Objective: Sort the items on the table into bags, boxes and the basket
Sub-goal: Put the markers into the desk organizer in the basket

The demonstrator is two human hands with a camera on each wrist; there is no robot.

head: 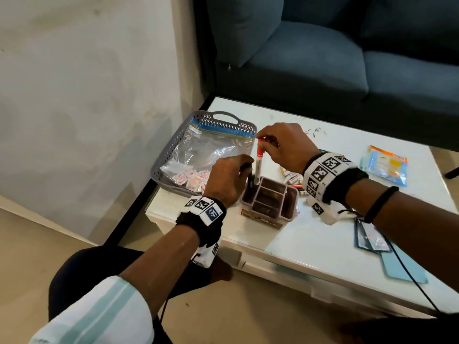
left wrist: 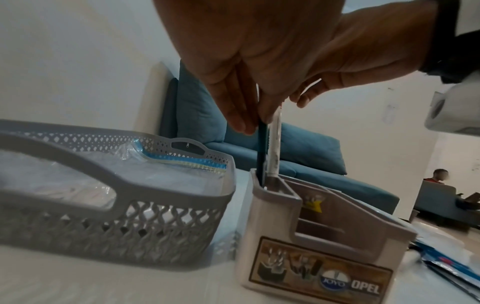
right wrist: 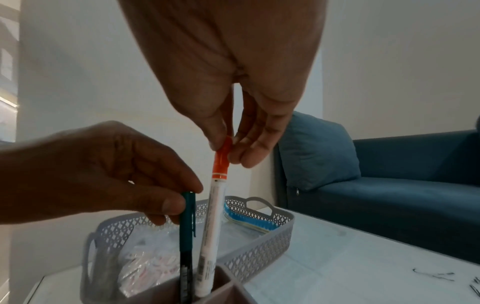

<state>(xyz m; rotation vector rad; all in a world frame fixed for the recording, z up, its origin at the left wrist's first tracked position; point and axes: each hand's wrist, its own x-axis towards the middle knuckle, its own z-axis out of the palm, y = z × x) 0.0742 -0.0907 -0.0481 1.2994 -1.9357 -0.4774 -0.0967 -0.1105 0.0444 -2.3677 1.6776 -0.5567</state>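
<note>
A white marker with an orange cap [right wrist: 213, 207] is pinched at its cap by the thumb and fingertips of the right hand [head: 285, 145], and its lower end stands in the tall corner compartment of a taupe desk organiser [left wrist: 319, 236]. Beside it, a dark teal pen [right wrist: 186, 232] is pinched near its top by the left hand [head: 227, 178], its lower end in the same compartment. The 2 pens are held nearly upright, just beside each other. To the left of the organiser, a grey perforated basket [head: 171, 142] is seen on the white table [head: 310, 234], holding a clear zip bag [head: 206, 147] and small wrapped candies [head: 191, 178]. An orange and blue packet [head: 387, 165] lies well apart at the right.
</note>
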